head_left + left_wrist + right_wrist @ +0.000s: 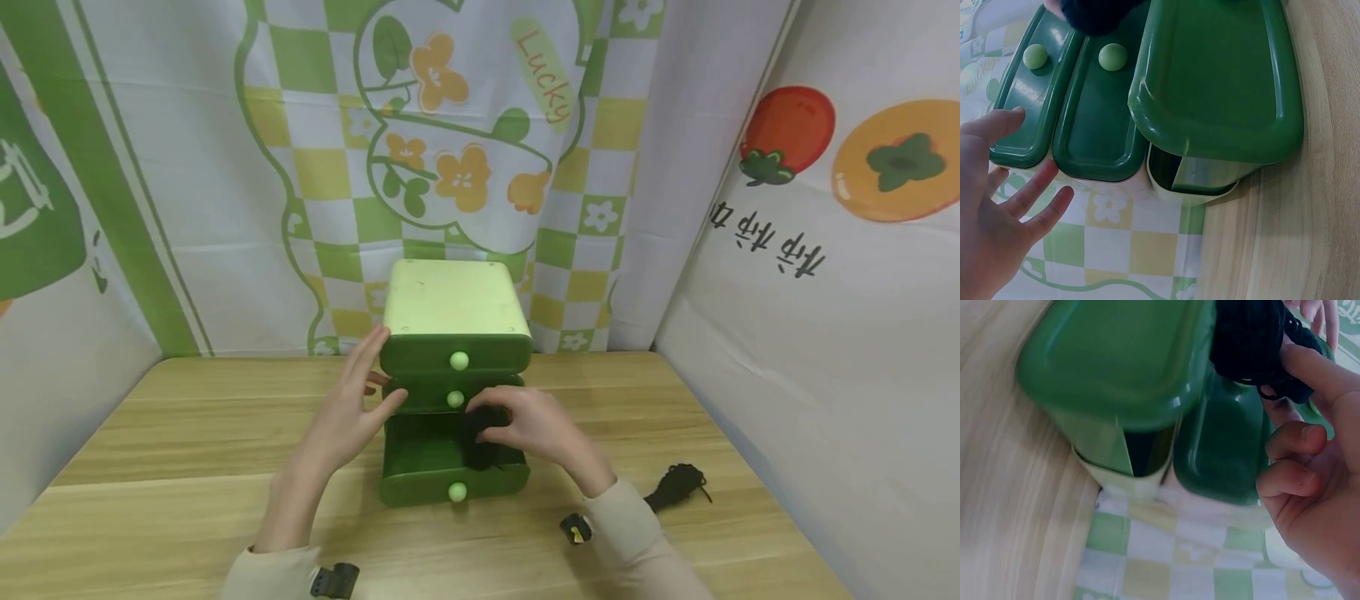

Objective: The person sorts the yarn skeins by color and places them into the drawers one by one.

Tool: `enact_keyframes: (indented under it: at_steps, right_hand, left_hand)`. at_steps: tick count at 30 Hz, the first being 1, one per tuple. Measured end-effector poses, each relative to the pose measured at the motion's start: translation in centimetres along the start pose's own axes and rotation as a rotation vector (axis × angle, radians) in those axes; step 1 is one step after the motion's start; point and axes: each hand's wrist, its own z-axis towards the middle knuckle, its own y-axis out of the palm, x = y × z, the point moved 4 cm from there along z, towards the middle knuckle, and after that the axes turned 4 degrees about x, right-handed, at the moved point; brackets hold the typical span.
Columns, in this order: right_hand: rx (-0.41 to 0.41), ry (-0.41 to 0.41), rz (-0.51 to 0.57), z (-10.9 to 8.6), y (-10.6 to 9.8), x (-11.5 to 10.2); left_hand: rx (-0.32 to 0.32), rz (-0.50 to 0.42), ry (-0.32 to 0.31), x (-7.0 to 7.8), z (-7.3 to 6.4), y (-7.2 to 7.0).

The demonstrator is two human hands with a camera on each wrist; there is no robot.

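Note:
A small drawer unit [456, 300] with a pale yellow-green top and green drawers stands before the curtain. Its bottom drawer [408, 487] is pulled out; the middle drawer [1100, 119] and the top drawer [412, 357] are closed. My right hand [538, 423] pinches a bundle of black cord [1250, 347] between thumb and fingers, over the bottom drawer's opening. In the head view the bundle hides part of the drawer's inside. My left hand [343, 421] is at the unit's left side, its fingers spread beside the upper two drawers.
Another bundle of black cord [677, 486] lies on the wooden table [225, 433], right of the unit near my right sleeve. Patterned curtains [315, 167] hang behind and along both sides. Black wrist devices [335, 580] sit at both cuffs.

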Motion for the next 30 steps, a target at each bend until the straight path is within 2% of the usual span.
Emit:
enact_keyframes:
  at_steps: [11, 15, 30]
  right_hand:
    - [-0.014, -0.014, 0.072, 2.0, 2.3, -1.6]
    - [0.001, 0.019, 0.088, 2.4, 2.9, -1.9]
    - [-0.002, 0.059, -0.006, 2.8, 4.4, -3.3]
  left_hand:
    - [-0.002, -0.004, -0.002, 0.0, 0.0, 0.0]
    - [-0.001, -0.004, 0.002, 0.0, 0.0, -0.1]
    - [0.006, -0.007, 0.015, 0.2, 0.0, -0.1]
